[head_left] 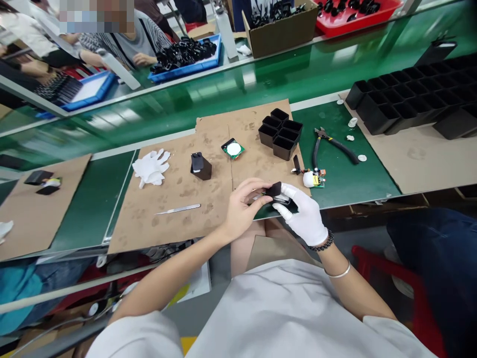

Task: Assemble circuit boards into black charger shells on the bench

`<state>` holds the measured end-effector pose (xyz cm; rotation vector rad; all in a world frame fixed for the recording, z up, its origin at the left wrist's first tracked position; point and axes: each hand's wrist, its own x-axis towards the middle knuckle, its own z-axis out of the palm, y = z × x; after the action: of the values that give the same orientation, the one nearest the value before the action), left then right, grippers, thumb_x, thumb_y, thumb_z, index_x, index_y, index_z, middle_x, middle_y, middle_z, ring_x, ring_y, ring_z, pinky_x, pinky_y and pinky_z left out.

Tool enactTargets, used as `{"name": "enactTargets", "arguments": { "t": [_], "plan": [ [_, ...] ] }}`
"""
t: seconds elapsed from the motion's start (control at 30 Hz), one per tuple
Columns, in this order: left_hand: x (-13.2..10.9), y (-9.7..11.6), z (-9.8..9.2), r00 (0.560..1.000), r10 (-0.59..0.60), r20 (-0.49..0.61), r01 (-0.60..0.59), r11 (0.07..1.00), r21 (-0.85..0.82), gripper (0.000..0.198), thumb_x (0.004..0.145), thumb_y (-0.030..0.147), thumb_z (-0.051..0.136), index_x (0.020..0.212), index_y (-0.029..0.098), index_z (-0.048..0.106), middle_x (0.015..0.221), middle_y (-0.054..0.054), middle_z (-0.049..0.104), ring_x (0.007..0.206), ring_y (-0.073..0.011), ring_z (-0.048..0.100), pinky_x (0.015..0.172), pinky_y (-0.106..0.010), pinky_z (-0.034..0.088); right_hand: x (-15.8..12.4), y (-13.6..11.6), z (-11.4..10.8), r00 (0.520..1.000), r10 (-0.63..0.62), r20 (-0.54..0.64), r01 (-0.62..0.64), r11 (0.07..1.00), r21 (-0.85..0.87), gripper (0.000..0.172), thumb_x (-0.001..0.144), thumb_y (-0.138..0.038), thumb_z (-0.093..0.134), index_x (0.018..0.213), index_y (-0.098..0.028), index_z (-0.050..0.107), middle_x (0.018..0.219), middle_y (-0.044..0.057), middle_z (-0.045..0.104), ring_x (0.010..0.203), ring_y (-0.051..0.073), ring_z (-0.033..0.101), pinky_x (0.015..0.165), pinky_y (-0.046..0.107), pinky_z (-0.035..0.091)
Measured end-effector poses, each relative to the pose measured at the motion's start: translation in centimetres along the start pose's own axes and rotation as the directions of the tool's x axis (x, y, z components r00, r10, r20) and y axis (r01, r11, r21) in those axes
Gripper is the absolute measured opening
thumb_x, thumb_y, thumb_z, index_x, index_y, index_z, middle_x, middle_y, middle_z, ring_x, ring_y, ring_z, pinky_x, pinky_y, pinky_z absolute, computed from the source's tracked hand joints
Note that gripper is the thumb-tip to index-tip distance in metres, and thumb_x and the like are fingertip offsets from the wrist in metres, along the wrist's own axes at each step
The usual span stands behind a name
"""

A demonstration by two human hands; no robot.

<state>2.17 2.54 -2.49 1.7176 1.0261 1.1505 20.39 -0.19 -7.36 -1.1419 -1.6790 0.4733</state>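
My bare left hand [242,206] and my white-gloved right hand [303,214] meet over the near edge of the cardboard mat [175,199]. Both are closed on a small black plastic housing [275,189] held between them. Just beyond the hands lies a small circuit board with a white part [315,179]. A green circuit board with a white disc [233,148] lies farther back, beside a lone black housing [200,166]. A cluster of several empty black housings [280,133] stands behind the hands.
Metal tweezers [178,209] and a spare white glove [151,168] lie left on the mat. Black pliers [330,145] rest on the green surface at right. Rows of black housings [413,97] fill the far right. Other people work at blue trays [184,62] across the green belt [223,94].
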Motion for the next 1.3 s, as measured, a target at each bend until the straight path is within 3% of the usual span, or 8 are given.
{"name": "enactTargets", "arguments": {
  "t": [0.3, 0.4, 0.57, 0.83, 0.93, 1.07, 1.17, 1.3],
  "plan": [
    [-0.7, -0.5, 1.1, 0.994, 0.031, -0.108, -0.04, 0.996, -0.08, 0.018, 0.086, 0.031, 0.078, 0.101, 0.02, 0.077, 0.103, -0.008, 0.069, 0.102, -0.0169, 0.069, 0.087, -0.028, 0.061, 0.6, -0.4, 0.2, 0.973, 0.228, 0.044, -0.232, 0.937, 0.261, 0.031, 0.083, -0.024, 0.076, 0.114, -0.018, 0.075, 0.111, 0.009, 0.079, 0.095, 0.023, 0.078, 0.089, 0.037, 0.066],
    [-0.7, -0.6, 1.2, 0.991, 0.064, -0.119, -0.073, 0.995, -0.074, 0.019, 0.086, 0.032, 0.078, 0.1, 0.02, 0.076, 0.101, -0.007, 0.069, 0.101, -0.0172, 0.069, 0.087, -0.028, 0.06, 0.7, -0.6, 0.0, 0.972, 0.222, 0.073, -0.234, 0.926, 0.297, 0.029, 0.084, -0.024, 0.075, 0.113, -0.018, 0.074, 0.118, 0.01, 0.077, 0.1, 0.023, 0.077, 0.09, 0.037, 0.065],
    [-0.9, -0.9, 1.5, 0.985, 0.098, -0.144, -0.096, 0.995, 0.021, 0.022, 0.086, 0.036, 0.078, 0.1, 0.019, 0.075, 0.098, -0.007, 0.07, 0.094, -0.0179, 0.068, 0.085, -0.032, 0.058, 0.0, -1.2, -1.1, 0.989, 0.133, -0.057, -0.127, 0.988, 0.091, 0.041, 0.088, -0.026, 0.073, 0.128, -0.021, 0.064, 0.14, 0.014, 0.066, 0.132, 0.027, 0.063, 0.111, 0.045, 0.054],
    [-1.2, -1.4, 1.8, 0.961, 0.215, -0.176, -0.202, 0.975, 0.09, 0.016, 0.087, 0.028, 0.077, 0.099, 0.02, 0.071, 0.096, -0.006, 0.069, 0.092, -0.0182, 0.067, 0.082, -0.032, 0.057, -0.2, -1.7, -1.6, 0.996, -0.062, -0.06, 0.036, 0.928, -0.37, 0.028, 0.095, -0.033, 0.065, 0.119, -0.018, 0.067, 0.135, 0.019, 0.068, 0.122, 0.031, 0.069, 0.102, 0.046, 0.059],
    [-1.3, -1.8, 1.8, 0.954, 0.257, -0.157, -0.241, 0.964, 0.112, 0.014, 0.09, 0.029, 0.074, 0.1, 0.02, 0.068, 0.098, -0.007, 0.069, 0.096, -0.0193, 0.068, 0.088, -0.036, 0.057, -0.2, -1.8, -1.3, 0.998, -0.049, -0.038, 0.03, 0.923, -0.384, 0.032, 0.096, -0.035, 0.064, 0.124, -0.02, 0.065, 0.137, 0.017, 0.067, 0.123, 0.031, 0.069, 0.103, 0.045, 0.059],
    [-1.2, -2.6, 2.2, 0.943, 0.292, -0.158, -0.273, 0.953, 0.129, 0.015, 0.095, 0.032, 0.068, 0.103, 0.021, 0.061, 0.097, -0.006, 0.065, 0.094, -0.0183, 0.067, 0.075, -0.03, 0.057, 0.0, -1.8, -0.9, 1.0, -0.02, -0.01, 0.016, 0.944, -0.328, 0.037, 0.097, -0.036, 0.062, 0.131, -0.021, 0.062, 0.133, 0.013, 0.07, 0.122, 0.029, 0.069, 0.103, 0.043, 0.059],
    [-1.1, -3.0, 2.4, 0.902, 0.398, -0.169, -0.368, 0.912, 0.183, 0.012, 0.097, 0.028, 0.064, 0.106, 0.023, 0.059, 0.098, -0.005, 0.063, 0.094, -0.017, 0.066, 0.072, -0.028, 0.056, 0.3, -1.8, -0.8, 1.0, -0.015, 0.017, 0.019, 0.959, -0.283, 0.037, 0.097, -0.036, 0.061, 0.131, -0.022, 0.062, 0.128, 0.011, 0.072, 0.118, 0.027, 0.071, 0.1, 0.04, 0.06],
    [-1.1, -3.0, 2.2, 0.837, 0.539, -0.091, -0.505, 0.827, 0.249, 0.023, 0.097, 0.016, 0.061, 0.117, 0.025, 0.056, 0.101, -0.004, 0.063, 0.101, -0.0175, 0.067, 0.087, -0.033, 0.058, 0.6, -1.6, -1.3, 0.997, -0.025, 0.072, 0.041, 0.974, -0.224, 0.034, 0.097, -0.035, 0.062, 0.129, -0.022, 0.062, 0.127, 0.01, 0.073, 0.117, 0.026, 0.071, 0.1, 0.039, 0.06]
  ]
}}
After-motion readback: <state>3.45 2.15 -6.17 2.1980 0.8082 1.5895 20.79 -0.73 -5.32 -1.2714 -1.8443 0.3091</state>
